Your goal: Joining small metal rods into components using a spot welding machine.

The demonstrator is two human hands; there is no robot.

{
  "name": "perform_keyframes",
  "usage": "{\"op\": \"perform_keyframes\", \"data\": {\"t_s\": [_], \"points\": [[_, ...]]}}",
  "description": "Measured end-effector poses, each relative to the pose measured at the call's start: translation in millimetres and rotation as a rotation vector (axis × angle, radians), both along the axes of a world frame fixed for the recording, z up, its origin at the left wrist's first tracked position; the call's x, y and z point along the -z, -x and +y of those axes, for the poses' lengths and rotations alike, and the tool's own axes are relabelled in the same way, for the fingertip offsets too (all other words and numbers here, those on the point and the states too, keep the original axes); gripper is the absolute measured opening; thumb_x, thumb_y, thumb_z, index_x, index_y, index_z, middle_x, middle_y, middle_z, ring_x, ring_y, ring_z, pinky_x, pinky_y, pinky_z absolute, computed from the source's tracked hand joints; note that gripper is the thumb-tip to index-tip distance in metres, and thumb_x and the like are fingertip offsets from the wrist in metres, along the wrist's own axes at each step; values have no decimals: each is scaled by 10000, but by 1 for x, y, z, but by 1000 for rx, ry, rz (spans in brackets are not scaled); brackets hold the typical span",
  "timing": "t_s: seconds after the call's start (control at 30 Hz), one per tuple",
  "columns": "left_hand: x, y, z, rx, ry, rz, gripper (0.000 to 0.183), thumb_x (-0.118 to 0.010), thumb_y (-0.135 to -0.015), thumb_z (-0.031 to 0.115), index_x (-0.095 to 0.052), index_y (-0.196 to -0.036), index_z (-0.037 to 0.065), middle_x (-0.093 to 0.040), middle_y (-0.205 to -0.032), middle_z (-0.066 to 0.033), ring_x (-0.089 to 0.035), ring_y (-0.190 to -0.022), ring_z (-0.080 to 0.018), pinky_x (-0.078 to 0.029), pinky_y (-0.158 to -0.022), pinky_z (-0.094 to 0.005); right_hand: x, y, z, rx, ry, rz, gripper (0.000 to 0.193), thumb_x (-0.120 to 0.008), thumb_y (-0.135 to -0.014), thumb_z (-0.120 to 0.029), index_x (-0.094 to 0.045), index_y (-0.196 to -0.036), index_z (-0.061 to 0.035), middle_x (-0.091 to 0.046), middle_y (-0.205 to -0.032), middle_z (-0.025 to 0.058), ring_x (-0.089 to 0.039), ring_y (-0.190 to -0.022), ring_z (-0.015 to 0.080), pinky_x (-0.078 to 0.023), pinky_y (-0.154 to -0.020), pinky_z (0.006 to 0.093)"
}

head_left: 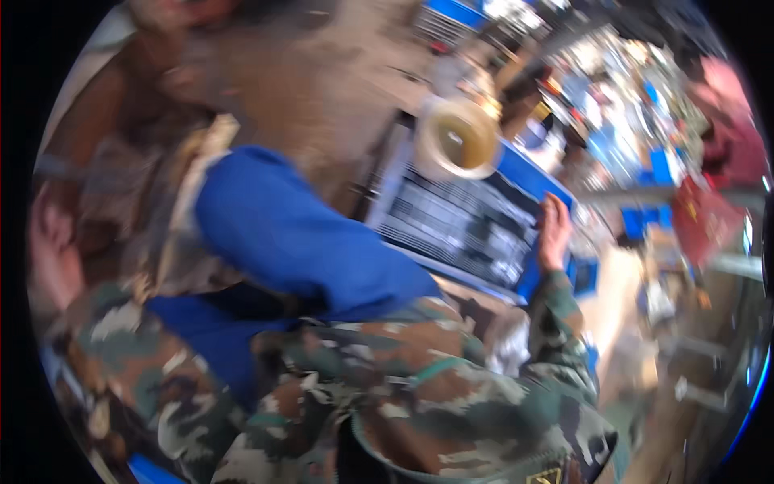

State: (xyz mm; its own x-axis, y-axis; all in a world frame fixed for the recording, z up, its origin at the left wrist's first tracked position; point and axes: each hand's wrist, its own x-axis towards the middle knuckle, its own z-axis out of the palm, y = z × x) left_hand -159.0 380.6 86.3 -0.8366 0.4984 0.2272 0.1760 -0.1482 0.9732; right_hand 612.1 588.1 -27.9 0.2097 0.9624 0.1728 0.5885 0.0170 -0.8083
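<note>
The picture is smeared by motion. My right hand [554, 234] rests at the right edge of a shallow blue-edged tray or box [528, 173], its fingers stretched out along the rim. Inside the tray lies a dark, ribbed layer with pale streaks [459, 222], too blurred to name. A round cream-coloured thing with a yellowish middle [457, 141], like a tape roll or a cup, stands at the tray's far side. Far out to the left, my left hand [56, 238] is apart from the tray; its fingers are too blurred to read.
My blue-trousered leg [298, 230] lies left of the tray. A heap of mixed small items [613, 105] fills the far right. A red bag [701, 222] hangs near a pale metal bar [629, 196]. A blue crate [451, 16] stands at the far edge.
</note>
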Motion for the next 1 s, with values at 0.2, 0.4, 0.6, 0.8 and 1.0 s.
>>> {"op": "perform_keyframes", "data": {"t_s": [0.2,0.4,0.6,0.8,1.0], "points": [[-21,-27,13,-196,-296,-168,224,-529,-966,138,-679,-1034,-14,-435,-669,39,-333,-527,-45,-229,-444,-207,-67,235,49,-524,49,163,318,-552,-1021,-237,-622,-1231,-9,-655,-965,47,-544,-694,72,-440,-637,217],[7,-4,-10,-354,-338,-279,135,-643,-902,167,-671,-947,43,-467,-619,28,-360,-486,-37,-245,-412,-210,-114,501,41,-1252,-336,-55,249,-591,-968,-139,-637,-1174,-7,-664,-989,66,-586,-763,102,-493,-673,251],[31,-4,-14,-378,-299,-379,178,-588,-920,170,-682,-938,20,-432,-603,47,-309,-468,-46,-207,-426,-238,-113,718,-6,-1498,-6,90,435,-631,-942,-263,-570,-1257,30,-693,-1019,172,-682,-733,191,-534,-708,311],[45,5,-7,-441,-261,-310,185,-583,-930,197,-691,-884,54,-466,-610,60,-356,-502,-29,-255,-444,-218,-79,807,-45,-1474,-117,198,276,-654,-941,-266,-563,-967,-7,-646,-755,117,-645,-568,172,-524,-559,342],[58,12,12,-464,-221,-217,162,-634,-867,155,-693,-810,16,-553,-628,33,-451,-538,-43,-323,-467,-236,-68,818,-39,-1489,-128,241,267,-658,-939,-221,-620,-1061,14,-627,-743,19,-543,-567,70,-444,-512,248]]}}
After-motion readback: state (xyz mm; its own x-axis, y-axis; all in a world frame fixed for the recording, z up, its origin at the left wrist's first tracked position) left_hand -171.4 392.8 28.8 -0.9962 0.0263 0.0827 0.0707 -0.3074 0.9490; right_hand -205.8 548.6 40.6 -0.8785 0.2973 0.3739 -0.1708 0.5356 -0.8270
